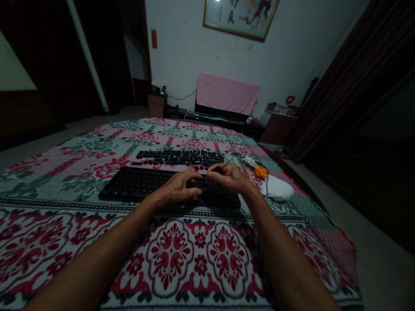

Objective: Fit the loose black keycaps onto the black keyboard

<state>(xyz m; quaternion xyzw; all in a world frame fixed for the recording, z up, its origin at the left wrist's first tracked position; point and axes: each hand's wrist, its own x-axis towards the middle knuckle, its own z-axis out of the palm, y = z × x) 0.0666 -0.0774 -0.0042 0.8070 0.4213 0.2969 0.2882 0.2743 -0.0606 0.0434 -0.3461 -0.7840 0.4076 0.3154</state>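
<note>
A black keyboard [125, 183] lies on the patterned blanket, its key area mostly bare of keycaps. Several loose black keycaps [180, 156] are laid out in rows just beyond it. Over the keyboard's right half, my left hand [178, 186] rests with thumb and forefinger apart, and no object shows between them. Just right of it, my right hand [229, 176] hovers above the keyboard's right part, with thumb and fingers pinched together. Whatever may be in that pinch is too small or hidden to make out.
To the right lie a white cloth-like bundle [279, 188] and an orange object [260, 172]. The red, white and green blanket [201, 255] covers the surface. Beyond stand a pink-towel-covered screen [227, 93] and a small cabinet [279, 125].
</note>
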